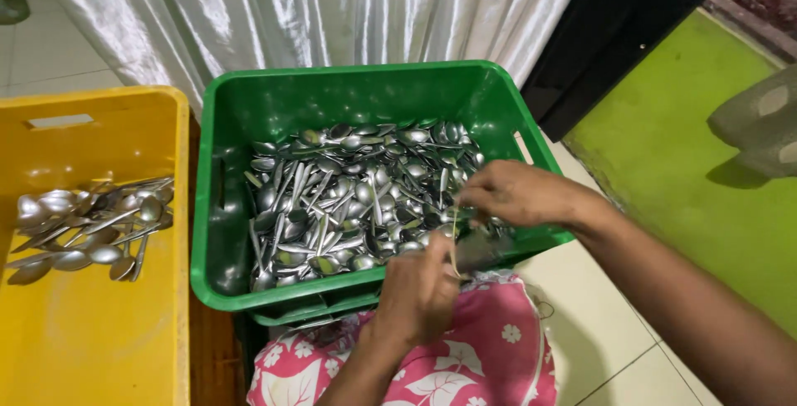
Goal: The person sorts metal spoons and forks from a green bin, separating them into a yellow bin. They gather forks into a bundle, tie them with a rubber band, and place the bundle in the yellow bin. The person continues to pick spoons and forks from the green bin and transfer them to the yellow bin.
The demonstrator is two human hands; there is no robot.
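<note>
Fingers of your left hand (419, 290) pinch a bundle of spoons (480, 248) at the green crate's (249, 99) near rim, above the pink floral cloth (465, 356). Your right hand (519, 194) is closed on a thin rubber band (454, 244) stretched toward the bundle. Stretch it too far and it may snap or slip, letting spoons fall into the heap (349, 198). Farther left, the yellow crate (91, 323) holds loose spoons.
</note>
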